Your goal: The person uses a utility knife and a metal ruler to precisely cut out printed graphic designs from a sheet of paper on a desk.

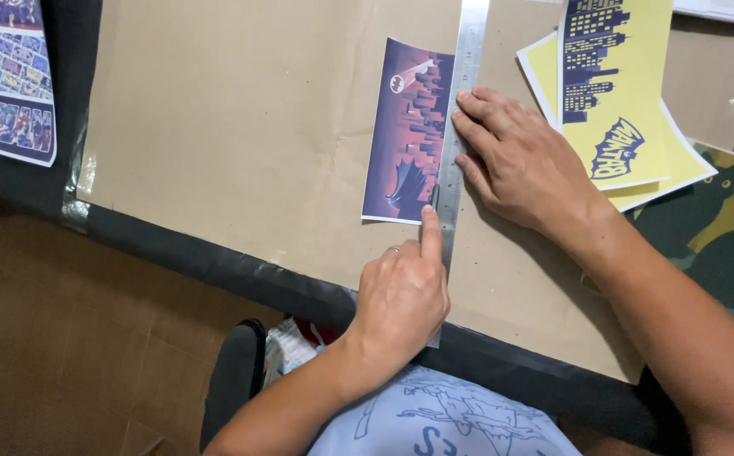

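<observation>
- Where brown kraft paper (240, 127) covers the dark worktop (215, 262), a glossy purple print (407, 131) lies flat beside a long steel ruler (460, 127).
- The right hand (514, 160) presses flat on the ruler, fingers spread, gripping nothing.
- The left hand (405, 295) is curled, forefinger extended along the ruler's edge at the print's lower corner; whether it holds a blade I cannot tell.
- Yellow prints (628, 101) lie to the right.
</observation>
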